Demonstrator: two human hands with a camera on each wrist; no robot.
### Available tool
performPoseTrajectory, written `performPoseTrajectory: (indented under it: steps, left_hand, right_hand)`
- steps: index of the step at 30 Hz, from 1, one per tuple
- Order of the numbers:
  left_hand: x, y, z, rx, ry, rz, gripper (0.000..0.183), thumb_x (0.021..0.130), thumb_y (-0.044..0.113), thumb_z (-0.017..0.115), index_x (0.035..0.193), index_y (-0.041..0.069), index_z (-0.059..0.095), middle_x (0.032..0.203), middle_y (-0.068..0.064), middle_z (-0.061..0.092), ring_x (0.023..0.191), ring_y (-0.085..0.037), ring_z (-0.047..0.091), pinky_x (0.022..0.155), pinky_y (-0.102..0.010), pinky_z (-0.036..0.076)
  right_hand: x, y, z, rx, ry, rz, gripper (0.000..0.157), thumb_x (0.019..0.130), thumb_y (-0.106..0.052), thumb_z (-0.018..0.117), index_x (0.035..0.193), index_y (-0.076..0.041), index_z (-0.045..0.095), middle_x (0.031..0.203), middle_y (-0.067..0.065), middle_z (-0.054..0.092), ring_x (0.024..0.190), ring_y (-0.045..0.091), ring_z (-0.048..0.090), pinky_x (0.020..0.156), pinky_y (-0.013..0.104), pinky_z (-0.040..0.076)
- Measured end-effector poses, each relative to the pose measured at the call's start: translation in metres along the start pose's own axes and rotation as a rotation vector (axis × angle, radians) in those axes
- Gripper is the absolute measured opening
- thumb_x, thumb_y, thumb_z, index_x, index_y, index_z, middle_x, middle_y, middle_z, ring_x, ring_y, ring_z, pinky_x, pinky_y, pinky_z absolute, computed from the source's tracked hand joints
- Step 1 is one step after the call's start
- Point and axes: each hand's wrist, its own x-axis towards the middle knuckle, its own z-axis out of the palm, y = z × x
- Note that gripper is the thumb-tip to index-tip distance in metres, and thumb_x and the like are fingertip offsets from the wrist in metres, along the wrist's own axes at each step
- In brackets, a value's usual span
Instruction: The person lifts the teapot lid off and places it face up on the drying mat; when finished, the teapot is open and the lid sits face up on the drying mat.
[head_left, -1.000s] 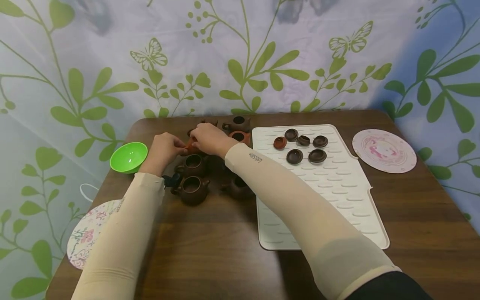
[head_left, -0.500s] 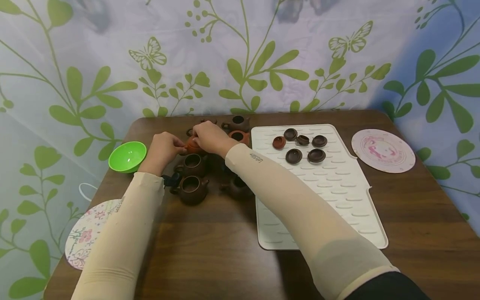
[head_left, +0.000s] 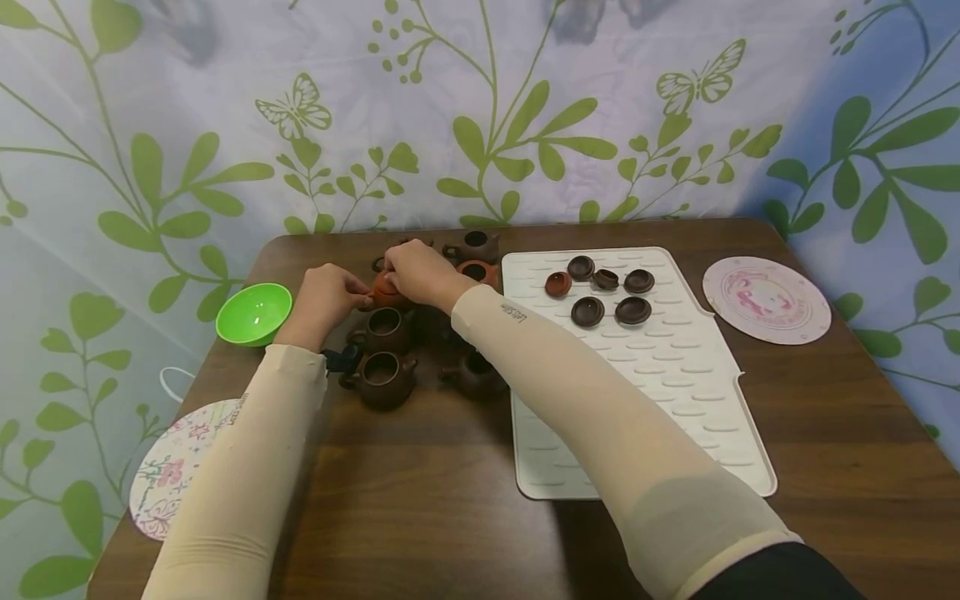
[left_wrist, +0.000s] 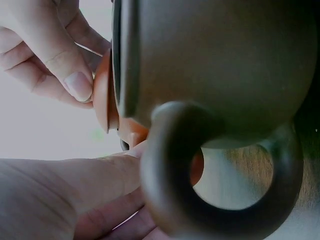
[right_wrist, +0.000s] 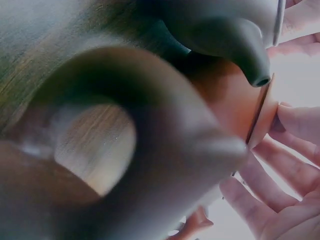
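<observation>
A small orange teapot (head_left: 385, 293) stands between both hands among dark brown teapots. My left hand (head_left: 324, 302) pinches its handle with thumb and fingers at the left side. Above the pot, my right hand (head_left: 420, 268) pinches the knob of an orange lid (left_wrist: 102, 95). That lid sits right at the pot's mouth, a thin dark line showing between lid and body in the right wrist view. A brown teapot (left_wrist: 220, 65) blocks much of the left wrist view, and a dark spout (right_wrist: 252, 60) overlaps the orange pot in the right wrist view.
Several brown teapots (head_left: 383, 379) and a second orange pot (head_left: 480, 271) crowd around the hands, lidless where their tops show. Several loose lids (head_left: 588, 312) lie on the white mat (head_left: 652, 433) to the right. A green bowl (head_left: 255, 314) and round placemats (head_left: 767, 300) flank them.
My right hand has shifted slightly up and right with the lid, and more of the orange teapot shows between the hands. The left hand stays at the handle.
</observation>
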Motion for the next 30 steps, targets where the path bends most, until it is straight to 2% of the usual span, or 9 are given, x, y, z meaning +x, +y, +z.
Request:
performPoseTrajectory:
  steps: [10, 17, 23, 27, 30]
  left_hand:
    - [0.001, 0.000, -0.001, -0.002, -0.012, 0.000, 0.022, 0.098, 0.014, 0.078, 0.114, -0.001, 0.081, 0.115, -0.020, 0.075, 0.112, -0.043, 0.064, 0.088, -0.055, 0.054]
    - [0.001, -0.002, -0.001, -0.005, -0.013, -0.013, 0.021, 0.098, 0.014, 0.078, 0.114, 0.000, 0.081, 0.113, -0.019, 0.075, 0.111, -0.042, 0.064, 0.087, -0.054, 0.054]
    - [0.001, -0.002, -0.001, -0.007, -0.017, -0.010, 0.020, 0.098, 0.014, 0.078, 0.112, 0.000, 0.082, 0.112, -0.019, 0.075, 0.110, -0.042, 0.065, 0.086, -0.054, 0.054]
    - [0.002, -0.003, -0.001, -0.011, -0.014, 0.000, 0.019, 0.098, 0.014, 0.079, 0.110, 0.000, 0.082, 0.111, -0.019, 0.076, 0.109, -0.041, 0.065, 0.085, -0.053, 0.053]
    - [0.002, -0.003, -0.001, -0.015, -0.013, 0.001, 0.018, 0.097, 0.014, 0.079, 0.110, 0.000, 0.083, 0.111, -0.019, 0.076, 0.108, -0.040, 0.065, 0.085, -0.052, 0.053]
  right_hand:
    - [-0.011, 0.002, -0.011, 0.090, 0.092, -0.011, 0.022, 0.112, -0.022, 0.057, 0.124, -0.007, 0.067, 0.105, 0.003, 0.067, 0.086, 0.014, 0.064, 0.077, 0.029, 0.051]
    - [-0.016, 0.007, -0.014, 0.178, 0.123, -0.021, 0.015, 0.112, -0.023, 0.056, 0.108, -0.010, 0.063, 0.091, 0.004, 0.063, 0.074, 0.018, 0.056, 0.069, 0.031, 0.045]
    - [-0.020, 0.013, -0.013, 0.232, 0.124, -0.026, 0.014, 0.112, -0.023, 0.057, 0.106, -0.011, 0.060, 0.085, 0.007, 0.061, 0.068, 0.019, 0.053, 0.066, 0.032, 0.043]
    - [-0.024, 0.016, -0.014, 0.307, 0.124, -0.007, 0.016, 0.111, -0.025, 0.058, 0.112, -0.010, 0.061, 0.096, 0.006, 0.064, 0.080, 0.019, 0.058, 0.074, 0.033, 0.047]
    - [-0.026, 0.019, -0.016, 0.399, 0.110, -0.008, 0.027, 0.110, -0.026, 0.059, 0.133, -0.012, 0.061, 0.114, 0.005, 0.066, 0.094, 0.019, 0.065, 0.083, 0.034, 0.052]
